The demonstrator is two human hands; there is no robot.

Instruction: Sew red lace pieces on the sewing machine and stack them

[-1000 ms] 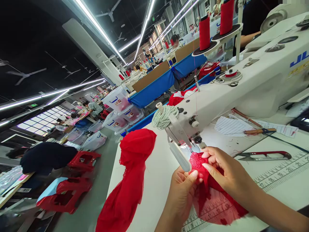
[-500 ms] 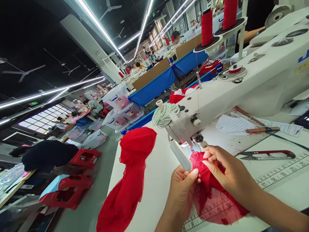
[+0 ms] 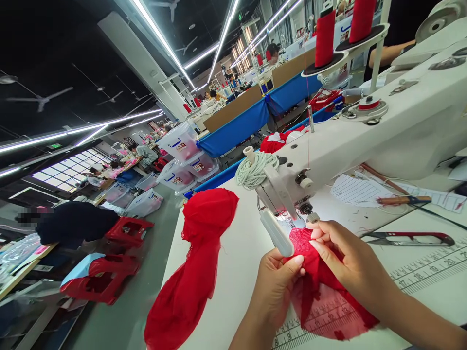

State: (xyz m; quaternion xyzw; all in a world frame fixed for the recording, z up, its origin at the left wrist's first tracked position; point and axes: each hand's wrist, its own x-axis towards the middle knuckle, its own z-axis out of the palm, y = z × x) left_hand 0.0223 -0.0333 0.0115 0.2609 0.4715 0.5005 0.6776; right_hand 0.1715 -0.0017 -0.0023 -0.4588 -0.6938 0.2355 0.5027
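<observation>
Both hands hold a piece of red lace and mesh fabric just in front of the needle of a white sewing machine. My left hand pinches its left edge between thumb and fingers. On the other side, my right hand pinches the upper right edge, close under the needle area. The fabric's top end reaches the presser foot; its sheer lower part spreads over ruler markings on the table. Left of the machine lies a longer bunched red fabric piece.
Red-handled thread snips and a wooden-handled tool lie right of the machine. Pale cord is coiled on the machine head. Red thread cones stand behind it. Clear bins and red stools are on the floor. Other people sit further off.
The view has shifted slightly, so the machine appears a little further right. Both hands keep their pinch on the red fabric, which has barely moved relative to the needle.
</observation>
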